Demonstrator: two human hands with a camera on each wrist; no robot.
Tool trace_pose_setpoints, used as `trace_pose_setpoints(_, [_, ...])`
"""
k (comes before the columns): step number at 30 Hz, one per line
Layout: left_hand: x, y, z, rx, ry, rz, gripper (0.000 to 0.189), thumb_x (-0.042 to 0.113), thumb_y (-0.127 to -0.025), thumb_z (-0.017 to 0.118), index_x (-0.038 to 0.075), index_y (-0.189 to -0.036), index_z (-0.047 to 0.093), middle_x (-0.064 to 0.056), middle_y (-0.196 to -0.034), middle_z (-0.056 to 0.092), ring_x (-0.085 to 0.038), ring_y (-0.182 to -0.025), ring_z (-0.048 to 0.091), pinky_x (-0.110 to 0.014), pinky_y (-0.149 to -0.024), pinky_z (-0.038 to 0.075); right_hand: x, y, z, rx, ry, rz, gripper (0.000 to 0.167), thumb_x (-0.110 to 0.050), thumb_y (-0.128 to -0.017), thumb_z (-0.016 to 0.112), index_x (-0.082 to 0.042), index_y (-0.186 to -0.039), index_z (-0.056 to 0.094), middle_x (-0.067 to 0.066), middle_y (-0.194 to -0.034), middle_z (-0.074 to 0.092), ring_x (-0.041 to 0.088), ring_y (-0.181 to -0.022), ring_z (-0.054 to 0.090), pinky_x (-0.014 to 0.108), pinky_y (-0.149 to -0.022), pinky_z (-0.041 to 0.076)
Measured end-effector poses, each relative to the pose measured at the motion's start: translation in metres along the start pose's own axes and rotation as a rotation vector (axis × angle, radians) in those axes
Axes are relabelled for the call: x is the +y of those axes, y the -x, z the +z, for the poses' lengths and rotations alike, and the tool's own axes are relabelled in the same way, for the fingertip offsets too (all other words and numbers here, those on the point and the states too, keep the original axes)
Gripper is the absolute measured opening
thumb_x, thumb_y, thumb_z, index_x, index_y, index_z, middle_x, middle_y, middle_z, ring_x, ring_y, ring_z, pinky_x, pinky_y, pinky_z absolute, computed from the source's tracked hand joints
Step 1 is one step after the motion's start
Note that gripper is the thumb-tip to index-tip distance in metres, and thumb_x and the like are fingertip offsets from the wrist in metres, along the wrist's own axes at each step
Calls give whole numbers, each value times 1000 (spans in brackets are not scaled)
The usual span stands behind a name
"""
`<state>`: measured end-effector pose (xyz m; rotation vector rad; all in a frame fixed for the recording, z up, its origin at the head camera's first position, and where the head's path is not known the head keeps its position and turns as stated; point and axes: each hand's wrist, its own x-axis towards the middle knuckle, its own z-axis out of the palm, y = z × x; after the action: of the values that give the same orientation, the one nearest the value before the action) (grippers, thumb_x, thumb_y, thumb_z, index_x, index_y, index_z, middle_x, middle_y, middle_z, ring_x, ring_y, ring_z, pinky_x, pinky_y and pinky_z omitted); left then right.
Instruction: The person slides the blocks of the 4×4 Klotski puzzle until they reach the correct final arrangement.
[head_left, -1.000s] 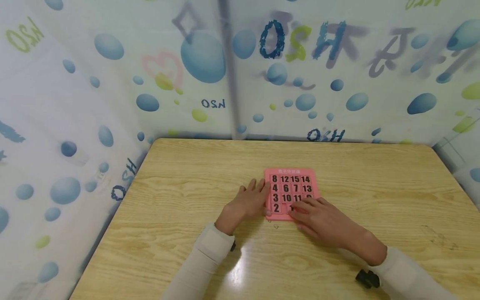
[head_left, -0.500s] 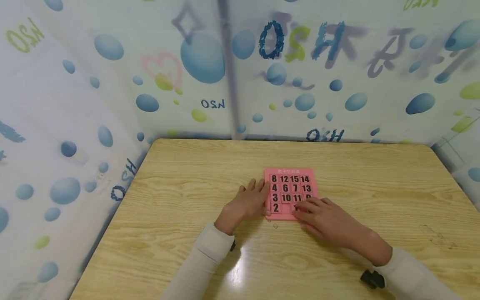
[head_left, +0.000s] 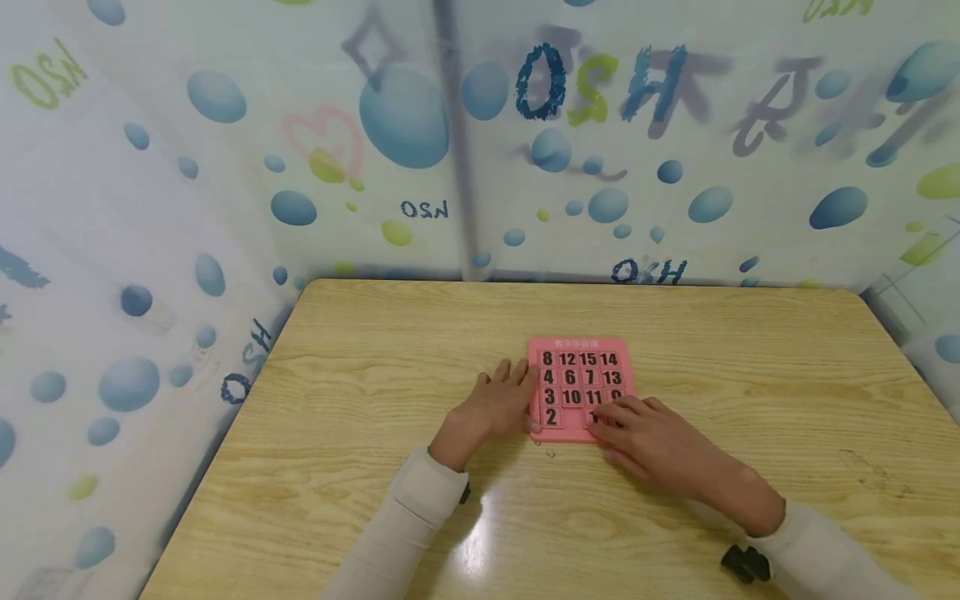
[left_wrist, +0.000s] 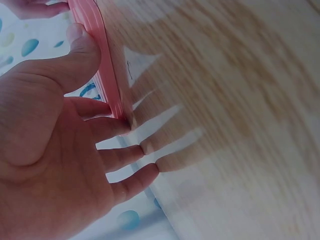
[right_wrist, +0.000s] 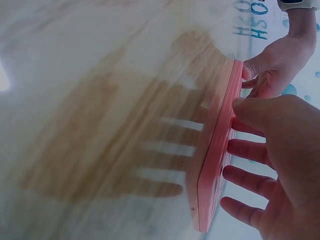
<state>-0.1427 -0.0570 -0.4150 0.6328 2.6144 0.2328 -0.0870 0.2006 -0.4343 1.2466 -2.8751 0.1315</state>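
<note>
A pink number sliding puzzle (head_left: 577,343) lies flat on the table, its black-numbered tiles in rows. My left hand (head_left: 497,406) rests against its left edge; in the left wrist view the thumb and some fingers touch the pink side (left_wrist: 107,70), with the other fingers spread on the table. Fingers of my right hand (head_left: 663,446) lie over the puzzle's lower right corner, touching a bottom-row tile (head_left: 592,415) and hiding others. An empty slot (head_left: 572,418) shows between that tile and the 2 tile (head_left: 551,417). In the right wrist view the right fingers are slightly bent above the board.
The wooden table (head_left: 390,350) extends around the puzzle on all sides. A wall covering (head_left: 495,167) with blue and green drops stands behind and to the left. Small black devices (head_left: 746,564) sit by the sleeve cuffs.
My right hand has moved slightly right, and the bottom-row tile under its fingers has slid right, widening the slot beside the 2 tile. My left hand has stayed put.
</note>
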Motion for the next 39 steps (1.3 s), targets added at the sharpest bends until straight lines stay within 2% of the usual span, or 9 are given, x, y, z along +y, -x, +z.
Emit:
trace_pose_setpoints(14, [0, -1, -1, -19, -5, -18, 88, 45, -94, 61, 14, -160, 13, -8, -167, 8, -32, -153, 5, -53, -121, 17, -6, -4, 0, 16, -15, 4, 40, -32, -98, 60, -17, -135, 64, 5, -136, 60, 33, -128, 52, 57, -101, 43])
trace_pose_setpoints(22, [1, -2, 0, -16, -15, -18, 87, 44, -94, 61, 14, -160, 14, -7, -167, 9, -32, -153, 6, -53, -120, 18, -12, -11, 1, -8, -30, 28, 40, -36, -99, 57, -18, -135, 64, 3, -137, 60, 33, -131, 50, 58, -105, 40])
trace_pose_setpoints(39, [-1, -2, 2, 0, -25, -4, 87, 46, -94, 60, 13, -160, 15, -9, -166, 11, -33, -153, 8, -54, -120, 19, -18, -21, 2, 3, -27, 8, 39, -38, -100, 56, -20, -134, 64, 3, -138, 58, 31, -129, 52, 57, -105, 41])
